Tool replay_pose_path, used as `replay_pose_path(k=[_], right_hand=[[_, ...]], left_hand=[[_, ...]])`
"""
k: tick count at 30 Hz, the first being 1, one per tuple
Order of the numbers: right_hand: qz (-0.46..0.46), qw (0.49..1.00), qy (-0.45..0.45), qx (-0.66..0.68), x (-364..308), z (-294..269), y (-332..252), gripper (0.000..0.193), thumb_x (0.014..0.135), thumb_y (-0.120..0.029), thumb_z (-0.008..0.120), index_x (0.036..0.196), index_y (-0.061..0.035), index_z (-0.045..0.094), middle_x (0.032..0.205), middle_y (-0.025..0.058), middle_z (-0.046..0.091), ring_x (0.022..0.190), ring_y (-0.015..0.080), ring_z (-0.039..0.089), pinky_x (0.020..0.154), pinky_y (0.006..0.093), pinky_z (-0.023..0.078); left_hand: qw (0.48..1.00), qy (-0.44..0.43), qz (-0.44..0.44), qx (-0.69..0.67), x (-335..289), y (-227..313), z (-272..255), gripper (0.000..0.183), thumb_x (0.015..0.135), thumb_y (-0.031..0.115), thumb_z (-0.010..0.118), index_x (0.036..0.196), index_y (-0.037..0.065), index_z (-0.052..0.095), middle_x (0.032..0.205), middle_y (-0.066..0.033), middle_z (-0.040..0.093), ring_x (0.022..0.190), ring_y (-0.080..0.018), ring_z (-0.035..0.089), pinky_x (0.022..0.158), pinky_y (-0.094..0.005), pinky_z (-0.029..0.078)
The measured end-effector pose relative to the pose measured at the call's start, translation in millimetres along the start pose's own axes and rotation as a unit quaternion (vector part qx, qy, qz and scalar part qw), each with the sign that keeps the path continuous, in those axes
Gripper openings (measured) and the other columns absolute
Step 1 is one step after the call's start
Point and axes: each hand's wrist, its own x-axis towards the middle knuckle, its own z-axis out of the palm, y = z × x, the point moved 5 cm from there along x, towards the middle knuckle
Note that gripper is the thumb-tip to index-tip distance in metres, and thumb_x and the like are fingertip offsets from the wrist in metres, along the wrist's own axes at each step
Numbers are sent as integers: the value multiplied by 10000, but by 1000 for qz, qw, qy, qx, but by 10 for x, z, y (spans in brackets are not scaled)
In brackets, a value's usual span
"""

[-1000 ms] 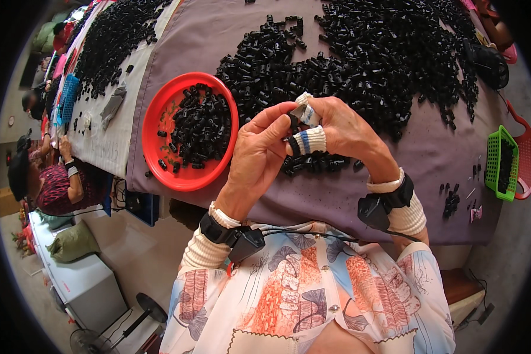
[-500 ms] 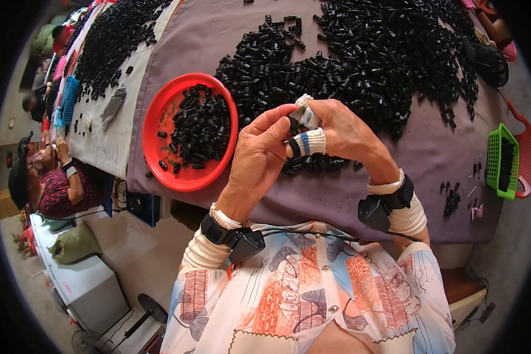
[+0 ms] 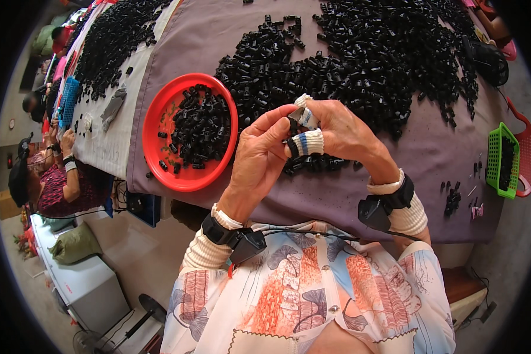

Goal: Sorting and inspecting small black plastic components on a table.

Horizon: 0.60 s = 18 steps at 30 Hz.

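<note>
My left hand (image 3: 258,156) and my right hand (image 3: 345,133) meet over the near edge of a heap of small black plastic parts (image 3: 348,76). The left thumb and forefinger are pinched on a small black plastic part (image 3: 292,126), mostly hidden by the fingers. White cloth finger sleeves (image 3: 308,143) with blue stripes cover fingertips of my right hand. Its fingers are closed around a small greyish piece beside the black part; I cannot make out its kind. To the left lies a round red tray (image 3: 150,127) with many of the same black parts in it.
A purple-grey cloth (image 3: 312,200) covers the table. At the right stand a green basket (image 3: 491,162) and a red basket (image 3: 528,159); a few loose black parts (image 3: 452,199) lie nearby. Another person (image 3: 59,189) works at the left table, beside a blue basket (image 3: 69,100).
My hands stay almost in place, with a slight turn of the right fingers against the black part. At the left, the other person's hand and forearm have shifted.
</note>
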Motion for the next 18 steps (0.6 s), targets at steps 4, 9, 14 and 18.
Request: replay_pose_path(k=[4,9,14,18], right_hand=[[-10,1000,-9,-4,-7,-4,-21,426,609,-345,709,660,21,497,583,96,491,524,202,472,504,331,396],[-9,1000,2,3,-11,-8,62,415,606,-330,708,674,21,497,588,102,494,530,206,477,506,333,397],[37,997,-11,63,-28,-20,-8,440,610,-376,707,718,12,531,601,91,520,545,213,501,515,323,410],[40,999,-13,34,-9,-36,6,455,602,-398,711,722,7,543,607,88,528,549,218,510,521,325,417]], left_hand=[[1000,0,-1,2,-4,-12,4,268,894,84,532,1139,-25,543,1018,-90,620,900,-132,605,775,-271,512],[999,-27,23,6,5,-8,56,276,884,68,544,1144,-26,540,1052,-97,604,926,-140,593,796,-287,507],[999,-38,24,26,6,29,41,301,873,62,557,1161,-24,530,1086,-107,590,962,-157,584,825,-314,504],[999,-35,24,13,-1,25,23,314,869,67,564,1169,-17,525,1100,-113,584,973,-168,584,831,-329,508]])
